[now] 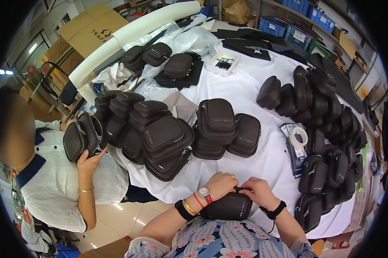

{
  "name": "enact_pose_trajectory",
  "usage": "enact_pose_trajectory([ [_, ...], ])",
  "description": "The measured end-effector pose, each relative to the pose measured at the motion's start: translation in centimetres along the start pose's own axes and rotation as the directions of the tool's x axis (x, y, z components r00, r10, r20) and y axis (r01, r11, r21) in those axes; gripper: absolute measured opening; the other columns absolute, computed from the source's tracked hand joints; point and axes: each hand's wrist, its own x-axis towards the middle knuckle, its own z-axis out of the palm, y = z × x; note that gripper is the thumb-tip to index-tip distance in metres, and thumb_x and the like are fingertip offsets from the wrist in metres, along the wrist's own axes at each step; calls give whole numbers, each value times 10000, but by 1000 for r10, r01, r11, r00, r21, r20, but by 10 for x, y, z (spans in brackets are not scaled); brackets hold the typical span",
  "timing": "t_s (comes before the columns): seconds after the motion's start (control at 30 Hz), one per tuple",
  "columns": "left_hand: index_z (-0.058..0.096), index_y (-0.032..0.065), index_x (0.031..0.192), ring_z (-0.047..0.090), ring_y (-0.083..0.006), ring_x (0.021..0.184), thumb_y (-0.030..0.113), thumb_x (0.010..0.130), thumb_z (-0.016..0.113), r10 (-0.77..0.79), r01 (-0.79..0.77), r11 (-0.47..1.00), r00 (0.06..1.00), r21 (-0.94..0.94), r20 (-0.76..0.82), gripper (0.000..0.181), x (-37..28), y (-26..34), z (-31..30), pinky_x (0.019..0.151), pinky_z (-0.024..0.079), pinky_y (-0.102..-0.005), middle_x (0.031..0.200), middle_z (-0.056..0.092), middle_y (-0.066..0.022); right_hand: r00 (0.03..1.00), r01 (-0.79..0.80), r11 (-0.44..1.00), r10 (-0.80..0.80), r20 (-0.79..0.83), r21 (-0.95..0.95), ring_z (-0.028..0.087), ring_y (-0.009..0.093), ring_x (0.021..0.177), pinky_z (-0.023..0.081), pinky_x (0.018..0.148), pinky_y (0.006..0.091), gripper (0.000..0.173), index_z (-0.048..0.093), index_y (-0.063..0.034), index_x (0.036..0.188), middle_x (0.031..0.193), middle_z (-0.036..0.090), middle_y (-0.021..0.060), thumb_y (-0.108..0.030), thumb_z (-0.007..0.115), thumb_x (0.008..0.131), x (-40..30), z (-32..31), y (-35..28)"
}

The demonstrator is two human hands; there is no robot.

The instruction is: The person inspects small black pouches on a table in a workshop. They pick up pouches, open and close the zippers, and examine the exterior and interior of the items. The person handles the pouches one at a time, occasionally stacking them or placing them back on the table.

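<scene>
A small dark brown zip bag (pixel 231 208) lies against my front at the table's near edge, with small lettering on its face. My left hand (pixel 220 185) reaches over its upper left side, fingers curled at the top edge. A short dark strap or tab (pixel 240 189) shows at the top of the bag. My right hand (pixel 260 191) pinches this piece between thumb and fingers. The left fingertips are partly hidden, so what they grip exactly is unclear. Just beyond my hands stand stacked dark bags (pixel 216 125) and a single bag (pixel 244 135) leaning beside them.
At left, a co-worker (pixel 58 190) holds an open bag (pixel 85 137). More bags (pixel 168 146) stand stacked nearby. A large group of bags (pixel 323 100) lines the right side. A tape roll (pixel 298 137) rests on tags (pixel 294 161). A white box (pixel 223 63) sits farther back on the white cloth (pixel 210 177).
</scene>
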Motion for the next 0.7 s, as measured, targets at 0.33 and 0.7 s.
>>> enact_pose_trajectory([
  [0.33, 616, 90, 832, 621, -225, 852, 233, 831, 644, 48, -56, 983, 998, 172, 47, 145, 7, 1, 7, 758, 451, -361, 850, 602, -49, 997, -71, 985, 73, -5, 154, 635, 312, 711, 520, 657, 377, 123, 702, -46, 846, 806, 648, 114, -160, 694, 802, -8, 6, 10],
  [0.7, 613, 93, 858, 617, -222, 891, 236, 846, 633, 48, -60, 984, 996, 168, 72, 145, 7, 4, 7, 789, 447, -362, 901, 614, -57, 975, -143, 988, 131, -181, -54, 612, 308, 636, 500, 597, 383, 133, 722, -66, 841, 788, 638, 113, -183, 733, 780, -25, 19, 10],
])
